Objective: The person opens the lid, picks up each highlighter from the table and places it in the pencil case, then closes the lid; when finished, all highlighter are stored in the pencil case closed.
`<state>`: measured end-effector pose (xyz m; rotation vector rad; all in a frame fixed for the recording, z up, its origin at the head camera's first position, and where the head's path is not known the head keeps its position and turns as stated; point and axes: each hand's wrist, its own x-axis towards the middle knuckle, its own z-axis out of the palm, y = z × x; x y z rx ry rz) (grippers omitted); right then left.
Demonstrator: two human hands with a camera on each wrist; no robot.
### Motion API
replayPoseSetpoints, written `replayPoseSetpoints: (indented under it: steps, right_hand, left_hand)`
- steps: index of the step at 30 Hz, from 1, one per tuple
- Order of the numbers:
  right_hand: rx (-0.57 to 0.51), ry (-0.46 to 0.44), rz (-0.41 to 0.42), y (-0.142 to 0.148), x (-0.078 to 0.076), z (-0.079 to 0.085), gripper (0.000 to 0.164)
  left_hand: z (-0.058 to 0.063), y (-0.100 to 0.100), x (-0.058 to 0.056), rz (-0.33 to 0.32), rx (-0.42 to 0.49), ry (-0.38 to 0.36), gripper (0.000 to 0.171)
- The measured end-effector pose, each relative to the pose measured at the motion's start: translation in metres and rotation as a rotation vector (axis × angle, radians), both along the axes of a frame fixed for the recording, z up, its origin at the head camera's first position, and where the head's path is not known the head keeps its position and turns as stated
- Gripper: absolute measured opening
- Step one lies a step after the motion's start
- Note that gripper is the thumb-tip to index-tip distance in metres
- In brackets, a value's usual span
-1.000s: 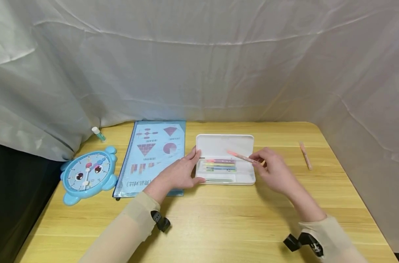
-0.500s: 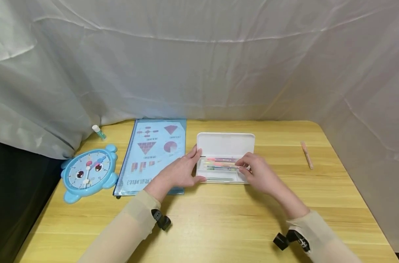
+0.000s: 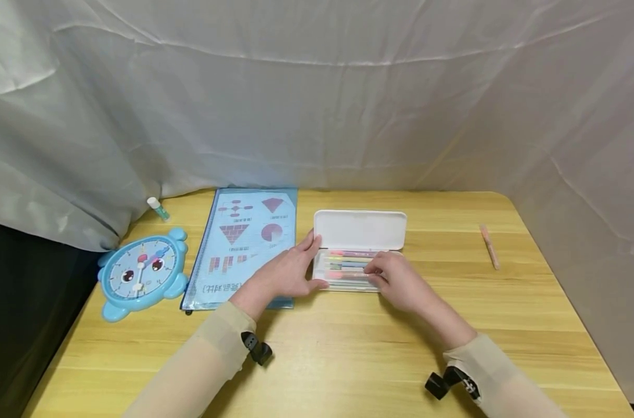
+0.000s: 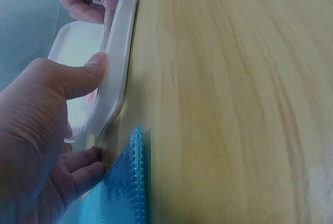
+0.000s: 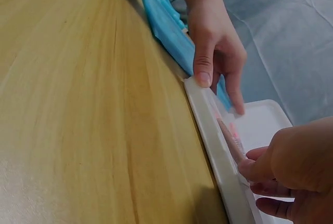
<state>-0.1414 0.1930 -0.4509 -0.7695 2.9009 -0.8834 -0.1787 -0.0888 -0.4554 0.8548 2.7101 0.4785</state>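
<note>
A white pencil case (image 3: 360, 230) lies with its lid raised, several pastel pens (image 3: 348, 260) in its tray. My left hand (image 3: 288, 271) holds the case at its left end. In the left wrist view its thumb (image 4: 87, 78) presses the near rim, and the other fingers sit round the end. Between thumb and fingers, my right hand (image 3: 400, 281) pinches a pink pen (image 5: 230, 140) low in the near part of the case. This pen lies lengthwise, its pink cap pointing left; the fingers hide its right end.
A blue zip folder (image 3: 244, 249) with printed charts lies left of the case. Beyond it are a blue animal-faced toy clock (image 3: 141, 273) and a glue stick (image 3: 158, 209). Another pink pen (image 3: 489, 247) lies far right. A grey curtain (image 3: 327, 104) hangs behind the table.
My right hand has carried the pink pen left and down, from above the case's right end into its near part. The left hand has kept its hold on the case.
</note>
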Motion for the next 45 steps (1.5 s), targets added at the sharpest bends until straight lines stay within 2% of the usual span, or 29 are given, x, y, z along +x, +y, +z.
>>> replayPoseSetpoints:
  steps: [8,18,26,33,45]
  right_hand:
    - [0.037,0.032,0.085,-0.005,0.001,-0.003,0.012]
    - [0.031,0.013,0.082,-0.002,0.003,-0.002,0.014]
    - [-0.072,-0.054,0.018,0.014,0.004,0.009,0.016]
    - [-0.141,0.008,-0.044,0.048,0.002,0.020,0.020]
    - [-0.125,0.144,-0.275,0.126,0.004,0.036,0.018]
  left_hand:
    - [0.000,0.000,0.000,0.002,-0.001,0.007,0.111]
    - [-0.001,0.000,0.001,-0.001,0.006,0.003,0.110]
    - [-0.002,-0.001,0.001,0.001,0.001,-0.004,0.109]
    - [-0.001,-0.001,0.002,0.004,0.015,-0.010,0.109]
    - [0.000,0.000,0.002,0.004,0.018,-0.007,0.109]
